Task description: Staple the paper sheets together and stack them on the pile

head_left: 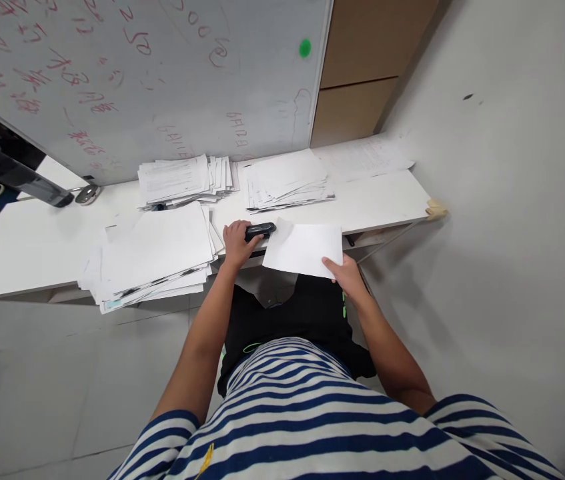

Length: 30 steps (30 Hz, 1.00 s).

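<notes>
My left hand (237, 244) is wrapped round a black stapler (261, 231) near the front edge of the white table. In my right hand (345, 272) a white sheet of paper (307, 248) is pinched by its near right corner, thumb on top. The paper's left end, with one corner curled up, lies close by the stapler's front end. I cannot tell whether the sheet is between its jaws, or whether it is one sheet or several. To the left of my left hand lies a large fanned pile of papers (157, 243), partly overhanging the table edge.
Two more paper stacks, one on the left (175, 181) and one on the right (287, 177), lie along the back of the table (377, 200). Behind them stands a whiteboard (172, 80) with red writing. A round silver object (87, 194) sits at the board's foot. A wall (502, 200) rises at the right.
</notes>
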Motion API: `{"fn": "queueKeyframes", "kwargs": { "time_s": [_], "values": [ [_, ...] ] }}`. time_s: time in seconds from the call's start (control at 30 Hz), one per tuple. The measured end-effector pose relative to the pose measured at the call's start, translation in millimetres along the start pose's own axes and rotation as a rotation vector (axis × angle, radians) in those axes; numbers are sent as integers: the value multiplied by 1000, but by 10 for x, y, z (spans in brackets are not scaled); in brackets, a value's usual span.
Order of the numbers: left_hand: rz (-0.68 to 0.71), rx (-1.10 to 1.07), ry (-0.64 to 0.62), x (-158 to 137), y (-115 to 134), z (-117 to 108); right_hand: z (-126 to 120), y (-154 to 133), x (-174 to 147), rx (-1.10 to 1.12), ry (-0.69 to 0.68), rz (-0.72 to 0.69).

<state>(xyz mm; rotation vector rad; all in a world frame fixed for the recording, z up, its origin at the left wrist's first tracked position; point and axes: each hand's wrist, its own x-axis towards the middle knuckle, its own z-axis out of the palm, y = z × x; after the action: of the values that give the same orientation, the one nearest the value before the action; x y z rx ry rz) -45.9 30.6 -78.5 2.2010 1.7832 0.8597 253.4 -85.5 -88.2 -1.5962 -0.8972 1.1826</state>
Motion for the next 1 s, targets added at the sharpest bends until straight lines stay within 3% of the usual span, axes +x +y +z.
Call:
{"fn": "queueKeyframes", "kwargs": {
  "time_s": [0.37,0.6,0.7,0.77,0.83,0.9,1.0],
  "values": [
    [-40,-1,-34,-29,68,-49,-103,11,40,9,85,25],
    [-13,-22,-41,-44,99,-42,0,-64,61,53,48,12],
    [-48,-75,-113,-4,95,-103,62,-6,116,103,17,17],
    [-117,-233,-178,78,84,-172,81,53,162,132,-26,47],
    [-211,-452,-140,209,92,-240,79,102,199,156,-63,69],
    [-305,-606,-2,371,150,-278,68,128,220,178,-71,49],
    [-335,-636,80,610,341,-237,59,138,226,203,-53,-9]
  ]
}}
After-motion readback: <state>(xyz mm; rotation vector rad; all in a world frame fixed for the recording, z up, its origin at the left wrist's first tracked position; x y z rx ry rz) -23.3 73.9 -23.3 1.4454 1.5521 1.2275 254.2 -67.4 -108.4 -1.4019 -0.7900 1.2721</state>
